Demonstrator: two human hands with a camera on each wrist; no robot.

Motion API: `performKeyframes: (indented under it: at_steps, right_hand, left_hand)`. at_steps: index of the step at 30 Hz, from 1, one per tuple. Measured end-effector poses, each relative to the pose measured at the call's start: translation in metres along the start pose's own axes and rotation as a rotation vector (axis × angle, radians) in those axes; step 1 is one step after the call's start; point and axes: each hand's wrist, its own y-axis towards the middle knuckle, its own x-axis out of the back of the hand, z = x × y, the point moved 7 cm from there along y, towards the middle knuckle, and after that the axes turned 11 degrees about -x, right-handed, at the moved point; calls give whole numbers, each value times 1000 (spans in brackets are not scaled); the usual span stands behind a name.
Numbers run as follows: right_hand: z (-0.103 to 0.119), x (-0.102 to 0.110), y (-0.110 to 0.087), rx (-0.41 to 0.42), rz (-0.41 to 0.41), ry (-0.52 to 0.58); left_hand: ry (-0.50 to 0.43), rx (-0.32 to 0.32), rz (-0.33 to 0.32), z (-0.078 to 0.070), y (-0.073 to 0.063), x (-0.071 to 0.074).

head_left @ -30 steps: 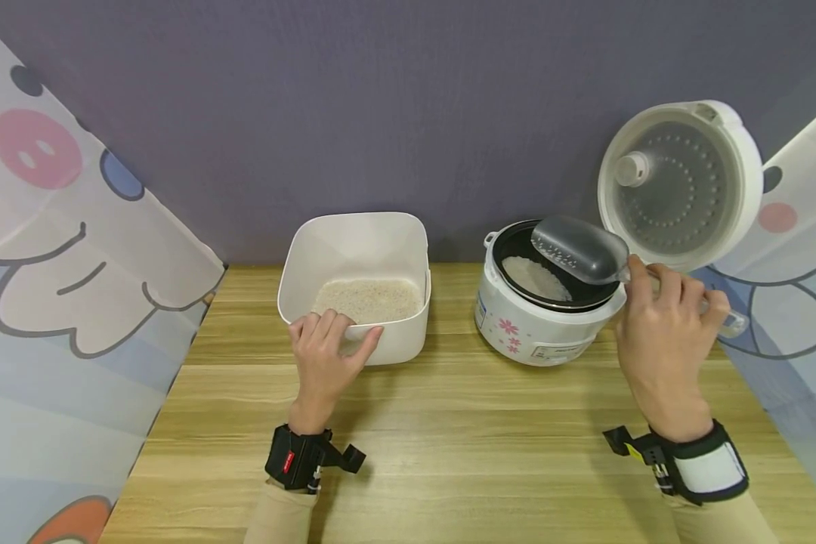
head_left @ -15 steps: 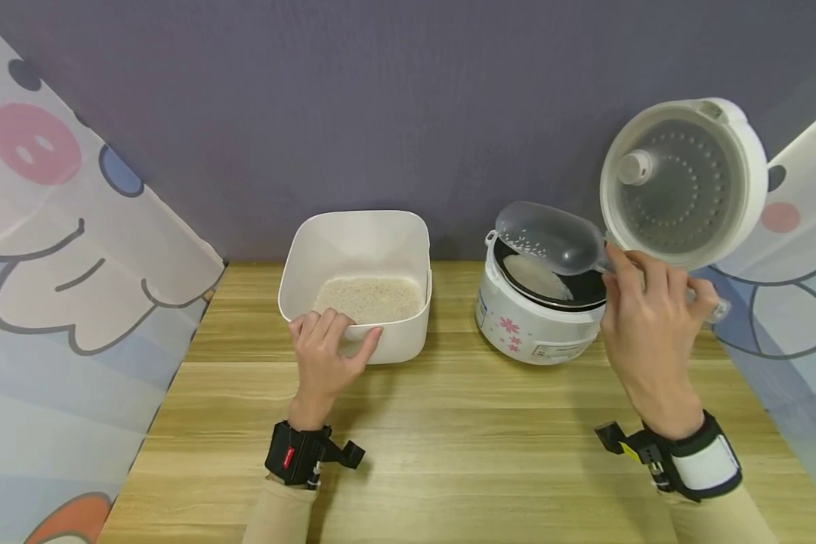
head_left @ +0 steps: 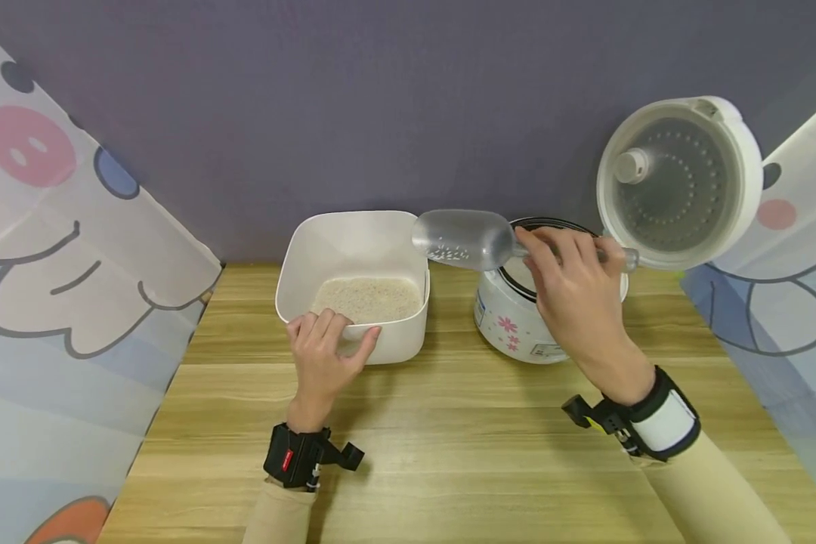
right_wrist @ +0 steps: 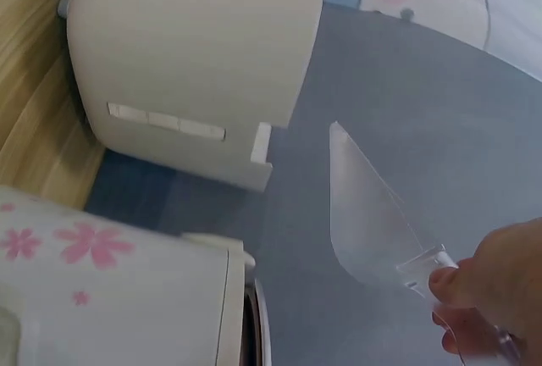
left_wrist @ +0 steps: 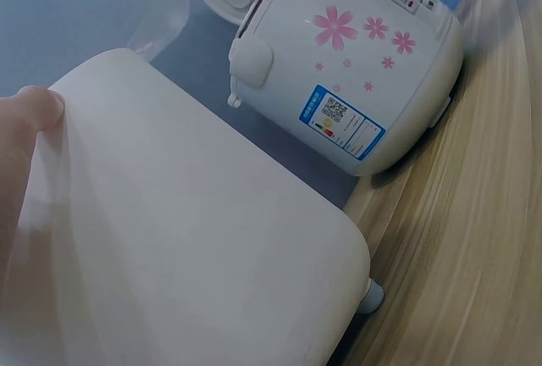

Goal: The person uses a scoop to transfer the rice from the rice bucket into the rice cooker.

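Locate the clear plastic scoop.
In the head view, the clear plastic scoop is right of centre, held in the right hand, its bowl raised at the gap between the white rice bin and the rice cooker.

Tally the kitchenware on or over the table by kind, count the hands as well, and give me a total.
Rice cooker, counted with its lid: 1
White bin, with rice in it: 1
Clear scoop: 1
Hands, the left hand and the right hand: 2
Total: 5
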Motion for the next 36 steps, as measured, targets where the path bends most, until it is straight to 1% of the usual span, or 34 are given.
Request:
performKeyframes:
  at_steps: [2,5,9,13,20,23,27,29,34,36]
  right_hand:
    - [7,-8,4,40,27,-16]
    - [17,-22,9,122,69,-62]
    - [30,-42,15,221,162,-121]
    - [40,-60,21,280,255,-145]
    - [62,-86,38,376,373,-153]
    - [73,-100,39,444,417,-188]
    - [86,-117,37,539,454,-273]
    - [89,-124,35,558,488,-302]
    - [93,-141,28,569,618,-345]
    - [95,-146,25,576,645,-363]
  left_hand:
    - [0,2,-1,0,0,0]
    - [0,4,-3,0,0,1]
    - [-1,3,-4,0,0,1]
    - [-4,3,1,0,-1,0]
    - [1,3,1,1,-1,0]
    - [6,-1,1,0,-1,0]
    - [7,-6,-1,-1,0,0]
    - [7,-10,0,-3,0,-1]
    - [12,-17,3,-6,0,-1]
    - [14,-16,6,-7,0,0]
